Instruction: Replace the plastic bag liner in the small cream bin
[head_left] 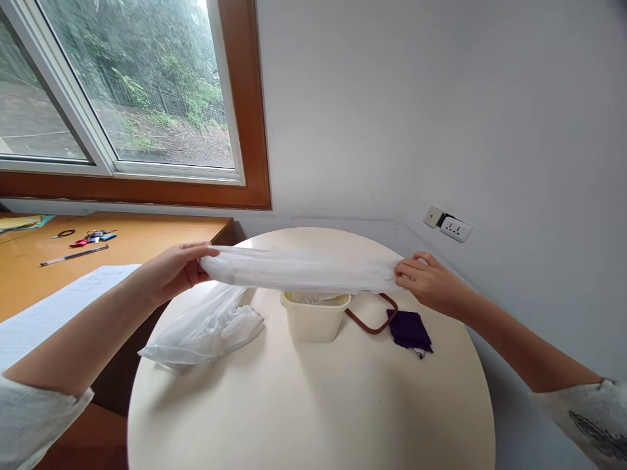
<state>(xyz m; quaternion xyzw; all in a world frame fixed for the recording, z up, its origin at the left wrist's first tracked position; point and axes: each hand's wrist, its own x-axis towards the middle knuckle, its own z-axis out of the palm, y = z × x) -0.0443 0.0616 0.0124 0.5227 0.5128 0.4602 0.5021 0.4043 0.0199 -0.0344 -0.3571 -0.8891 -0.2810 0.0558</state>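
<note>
A white plastic bag [304,269] is stretched sideways above the table, folded into a long band. My left hand [189,264] is closed on its left end, and my right hand [421,281] pinches the right end. Below the band stands a cream plastic bin [316,323], its far rim partly hidden by the bag; something whitish shows inside. To the bin's left lies a second, crumpled white plastic bag [210,333]. On the right a brown rounded frame [375,330] rests beside the bin, touching a folded dark purple cloth [410,330].
The round cream table [313,405] stands against the wall. At left a wooden desk [161,228] bears paper sheets [63,307], a pen [73,255], keys [95,237] and a black ring-shaped item [65,233]. A wall socket [456,228] is at the right, a window at upper left.
</note>
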